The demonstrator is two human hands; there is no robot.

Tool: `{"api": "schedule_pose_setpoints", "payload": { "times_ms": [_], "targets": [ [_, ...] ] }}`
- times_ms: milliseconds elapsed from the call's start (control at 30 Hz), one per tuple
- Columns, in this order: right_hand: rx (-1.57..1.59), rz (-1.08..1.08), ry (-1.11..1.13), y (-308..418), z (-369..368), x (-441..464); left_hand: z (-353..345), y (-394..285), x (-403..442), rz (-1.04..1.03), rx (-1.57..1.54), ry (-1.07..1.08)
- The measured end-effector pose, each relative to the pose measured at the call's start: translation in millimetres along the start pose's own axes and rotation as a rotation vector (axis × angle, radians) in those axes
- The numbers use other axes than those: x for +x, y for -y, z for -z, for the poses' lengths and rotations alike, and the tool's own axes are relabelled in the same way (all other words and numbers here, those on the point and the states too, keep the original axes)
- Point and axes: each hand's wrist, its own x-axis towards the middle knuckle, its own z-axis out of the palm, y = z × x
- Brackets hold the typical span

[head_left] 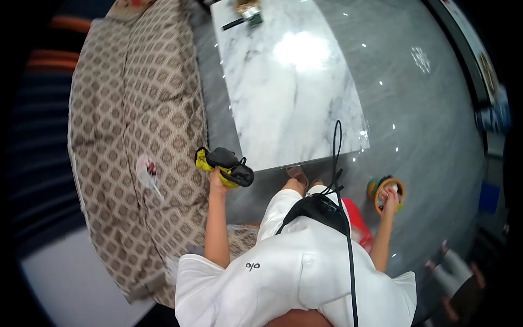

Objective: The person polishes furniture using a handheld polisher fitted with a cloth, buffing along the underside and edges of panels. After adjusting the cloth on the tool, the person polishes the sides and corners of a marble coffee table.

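My left hand (217, 180) is closed around a soft-looking black-and-yellow item (222, 159), held up between the sofa and the marble-topped table. It has two dark rounded parts with yellow beneath, and its exact kind is unclear. Out to the right, my right hand (390, 197) is over the mouth of a round container with an orange rim (403, 191). Its fingers are curled, and small light and green things show around them. Whatever they grip is too small to make out.
A long sofa with a patterned cover (163, 103) runs along the left, with a round hand fan (148, 173) on it. Small items (250, 13) stand at the far end of the marble table (283, 109). A black cable (348, 245) hangs before me. Another person (457, 272) is at lower right.
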Motion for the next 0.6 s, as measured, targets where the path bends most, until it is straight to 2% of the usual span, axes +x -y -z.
{"api": "schedule_pose_setpoints", "payload": {
  "times_ms": [100, 200, 233, 300, 367, 433, 500, 567, 600],
  "targets": [
    [0.078, -0.085, -0.057, -57, 15, -41, 6, 11, 15, 0.101, 0.029, 0.183],
    [0.24, -0.069, -0.167, -120, 48, -75, -28, 28, -17, 0.15, 0.326, -0.001],
    [0.238, 0.005, -0.169, -132, 58, -84, -41, 33, -25, 0.177, 0.355, 0.027],
    [0.208, 0.119, -0.196, -154, 81, -95, -53, 47, -37, 0.101, 0.465, 0.065],
    [0.266, 0.103, -0.285, -157, 95, -114, -25, 64, -27, 0.225, 0.493, 0.045],
    [0.274, 0.057, -0.392, -167, 110, -128, -41, 69, -34, 0.238, 0.498, 0.134],
    [0.278, 0.064, -0.444, -194, 119, -137, -15, 89, -18, 0.237, 0.505, 0.162],
    [0.489, 0.095, -0.459, -229, 121, -134, -3, 108, 1, 0.263, 0.482, 0.177],
    [0.497, 0.014, -0.544, -233, 109, -136, -1, 118, 9, 0.252, 0.438, 0.185]
  ]
}}
